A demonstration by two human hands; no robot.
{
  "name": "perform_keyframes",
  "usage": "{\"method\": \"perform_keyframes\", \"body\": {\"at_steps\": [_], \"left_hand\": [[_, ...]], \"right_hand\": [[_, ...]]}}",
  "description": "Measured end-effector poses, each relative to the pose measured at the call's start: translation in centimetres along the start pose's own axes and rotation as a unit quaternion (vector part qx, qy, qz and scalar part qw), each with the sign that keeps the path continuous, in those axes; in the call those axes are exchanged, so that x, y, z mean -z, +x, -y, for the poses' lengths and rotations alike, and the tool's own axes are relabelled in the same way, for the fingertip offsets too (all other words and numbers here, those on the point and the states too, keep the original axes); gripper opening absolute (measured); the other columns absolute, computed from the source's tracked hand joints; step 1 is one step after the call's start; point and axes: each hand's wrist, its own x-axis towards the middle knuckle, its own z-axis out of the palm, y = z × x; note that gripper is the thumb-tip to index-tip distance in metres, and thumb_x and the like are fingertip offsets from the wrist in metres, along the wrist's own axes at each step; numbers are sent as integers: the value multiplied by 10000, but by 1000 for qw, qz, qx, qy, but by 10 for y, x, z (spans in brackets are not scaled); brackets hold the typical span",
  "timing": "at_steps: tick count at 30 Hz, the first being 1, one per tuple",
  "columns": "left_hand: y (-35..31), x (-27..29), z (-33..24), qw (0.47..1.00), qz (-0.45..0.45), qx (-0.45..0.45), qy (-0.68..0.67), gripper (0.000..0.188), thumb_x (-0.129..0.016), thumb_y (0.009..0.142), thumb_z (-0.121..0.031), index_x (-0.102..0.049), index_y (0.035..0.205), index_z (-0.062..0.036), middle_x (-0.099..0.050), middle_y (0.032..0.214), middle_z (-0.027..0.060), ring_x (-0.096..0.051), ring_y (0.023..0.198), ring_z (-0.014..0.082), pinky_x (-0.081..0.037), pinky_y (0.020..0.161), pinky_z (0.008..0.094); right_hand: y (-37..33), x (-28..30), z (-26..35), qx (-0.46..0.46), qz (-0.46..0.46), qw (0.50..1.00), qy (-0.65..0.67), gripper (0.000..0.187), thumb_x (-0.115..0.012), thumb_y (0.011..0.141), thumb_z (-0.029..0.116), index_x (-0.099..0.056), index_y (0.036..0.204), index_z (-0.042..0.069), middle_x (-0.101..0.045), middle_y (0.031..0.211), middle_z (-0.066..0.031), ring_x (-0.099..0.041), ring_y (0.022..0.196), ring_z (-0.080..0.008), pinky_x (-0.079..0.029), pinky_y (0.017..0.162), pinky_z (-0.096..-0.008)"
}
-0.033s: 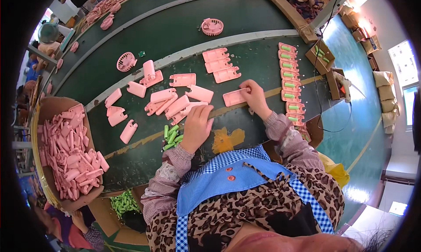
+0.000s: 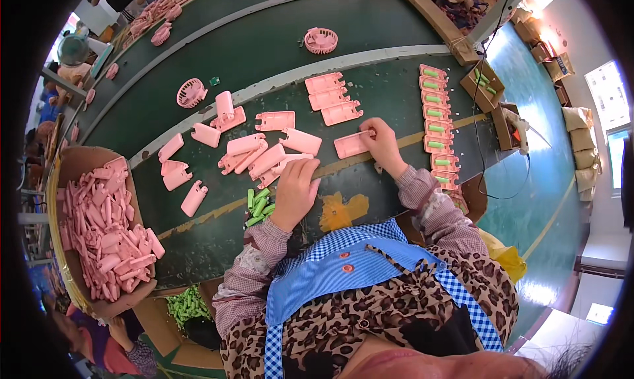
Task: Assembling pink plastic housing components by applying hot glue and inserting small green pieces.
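Observation:
My right hand is closed on the notched right end of a pink plastic shell half, hollow side up, just above or on the table. My left hand has its fingers stretched out and thumb apart, fingertips at the edge of a loose pile of pink shells. Beside the left wrist lie several green cylindrical batteries. Three shell halves lie stacked in a slanting row beyond the right hand. To the right runs a column of shells, each with a green battery inside.
At left a cardboard box is heaped with pink shells. Below it, another box holds green pieces. Round pink fan heads sit near the belt's pale rail. Small boxes and a dangling black cable are at right.

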Motion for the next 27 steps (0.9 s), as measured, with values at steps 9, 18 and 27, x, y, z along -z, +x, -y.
{"method": "perform_keyframes", "body": {"at_steps": [9,18,27], "left_hand": [[-13,19,7,998,-21,20,62,523,-737,652,-30,-539,1136,-40,-546,1131,145,-512,1074,348,-427,919,439],[-9,1,17,985,6,12,174,618,-688,671,-79,-500,1257,-25,-502,1268,130,-459,1154,312,-371,951,423],[3,3,14,977,22,33,207,341,-637,713,-87,-553,1038,-28,-527,1016,114,-481,986,285,-375,846,406]], "right_hand": [[16,-9,63,224,-24,965,-133,257,-654,728,35,-572,973,36,-551,1040,-119,-532,979,-331,-452,843,-403],[36,-99,73,176,154,957,-173,421,-672,790,187,-531,1163,50,-618,1005,-148,-599,953,-346,-489,830,-413],[5,-29,107,-29,122,992,-13,299,-659,853,194,-601,1112,56,-665,886,-155,-656,831,-311,-507,719,-387]]}}
